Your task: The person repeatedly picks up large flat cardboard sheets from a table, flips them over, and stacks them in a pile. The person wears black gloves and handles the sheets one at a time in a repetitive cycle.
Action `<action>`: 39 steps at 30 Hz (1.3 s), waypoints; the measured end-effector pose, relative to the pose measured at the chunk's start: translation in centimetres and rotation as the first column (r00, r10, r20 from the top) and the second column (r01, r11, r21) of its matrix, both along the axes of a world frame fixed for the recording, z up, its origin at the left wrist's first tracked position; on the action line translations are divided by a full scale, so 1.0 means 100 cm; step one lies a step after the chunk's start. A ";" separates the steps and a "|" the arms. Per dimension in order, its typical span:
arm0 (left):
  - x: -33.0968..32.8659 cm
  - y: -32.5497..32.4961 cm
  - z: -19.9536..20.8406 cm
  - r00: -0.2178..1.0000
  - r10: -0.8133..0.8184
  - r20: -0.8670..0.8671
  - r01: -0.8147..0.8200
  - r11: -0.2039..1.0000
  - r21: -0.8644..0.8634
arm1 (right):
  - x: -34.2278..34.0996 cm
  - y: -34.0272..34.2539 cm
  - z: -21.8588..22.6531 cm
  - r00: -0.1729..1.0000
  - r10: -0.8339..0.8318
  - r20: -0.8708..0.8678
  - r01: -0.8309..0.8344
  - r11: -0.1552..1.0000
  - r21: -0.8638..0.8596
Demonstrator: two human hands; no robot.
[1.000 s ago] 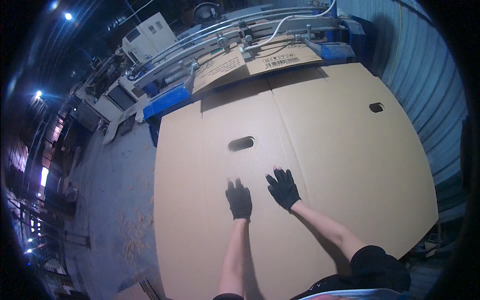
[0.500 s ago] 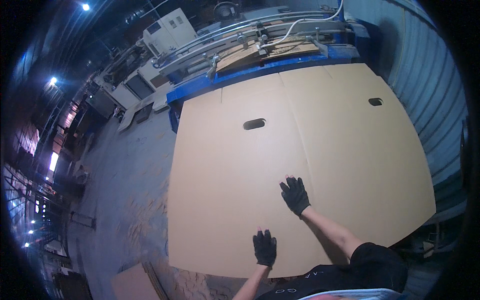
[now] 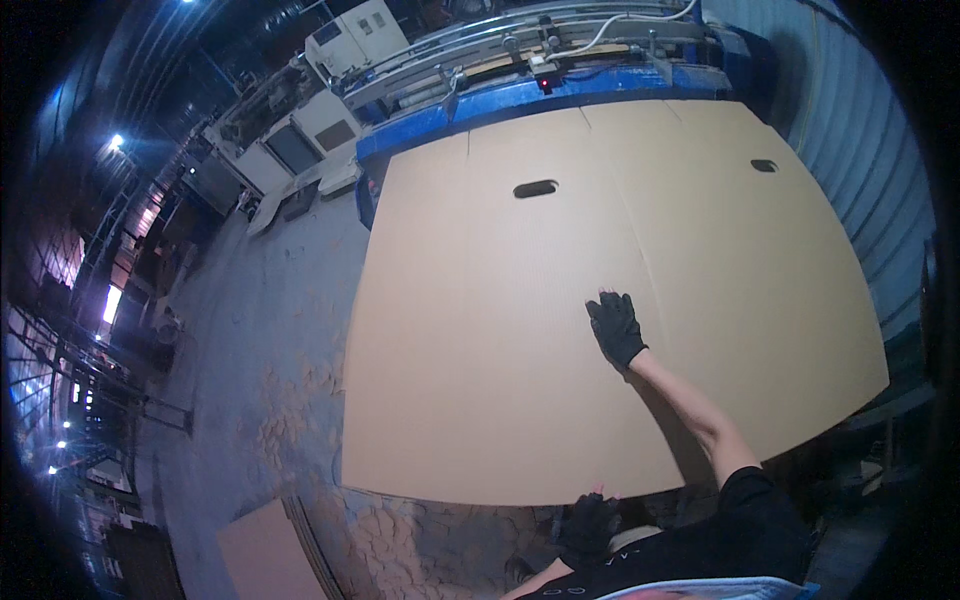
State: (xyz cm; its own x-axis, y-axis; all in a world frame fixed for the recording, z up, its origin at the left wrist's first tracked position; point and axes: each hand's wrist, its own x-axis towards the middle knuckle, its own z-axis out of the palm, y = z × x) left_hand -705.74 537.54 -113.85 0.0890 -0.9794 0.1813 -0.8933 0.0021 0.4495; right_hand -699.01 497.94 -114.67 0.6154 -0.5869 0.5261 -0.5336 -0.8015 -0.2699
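A large brown cardboard sheet [image 3: 480, 330] lies in front of me, with a crease running lengthwise and two oval hand holes toward its far side. My right hand [image 3: 615, 330], in a black fingerless glove, rests open on the sheet just left of the crease, its fingers spread. At the sheet's near edge is my left hand [image 3: 588, 525], gloved alike, low and close to my body. Its fingertips point at that edge and look apart; whether they touch it is hard to tell against the dark background.
Beyond the sheet stands a blue machine [image 3: 460, 112] with metal rails and a small red light. A corrugated metal wall [image 3: 850, 170] closes the right side. Stacked cardboard [image 3: 270, 550] sits at lower left, and scraps [image 3: 385, 540] litter the floor.
The sheet has shifted away from me toward the machine, with my right hand on it. My left hand has come off the sheet's surface to its near edge. A red light now shows on the machine.
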 end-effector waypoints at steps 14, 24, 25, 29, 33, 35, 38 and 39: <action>0.151 0.436 -0.140 0.971 0.126 0.205 -0.166 0.968 0.189 | 0.194 0.609 0.130 0.254 0.897 -0.362 -0.959 0.283 0.030; 0.216 0.589 -0.160 0.593 0.721 -0.360 -0.722 0.674 0.160 | 0.243 0.893 0.200 -0.042 0.813 -0.581 -0.942 -0.226 -0.248; 0.223 0.596 -0.164 0.581 0.729 -0.362 -0.715 0.670 0.199 | 0.251 0.901 0.198 -0.057 0.811 -0.583 -0.953 -0.218 -0.210; 0.249 0.625 -0.174 0.517 0.774 -0.365 -0.694 0.629 0.351 | 0.286 0.931 0.188 -0.118 0.729 -0.674 -0.970 -0.230 -0.078; 0.283 0.645 -0.188 0.473 0.802 -0.366 -0.626 0.598 0.501 | 0.329 0.956 0.173 -0.134 0.610 -0.781 -0.965 -0.258 -0.036; 0.311 0.653 -0.191 0.441 0.819 -0.367 -0.588 0.573 0.571 | 0.363 0.963 0.172 -0.123 0.559 -0.820 -0.957 -0.285 -0.051; 0.372 0.669 -0.187 0.426 0.824 -0.375 -0.512 0.561 0.651 | 0.426 0.960 0.174 -0.112 0.502 -0.858 -0.968 -0.250 -0.020; 0.396 0.677 -0.185 0.433 0.821 -0.372 -0.486 0.561 0.670 | 0.447 0.959 0.174 -0.120 0.492 -0.862 -0.973 -0.230 0.004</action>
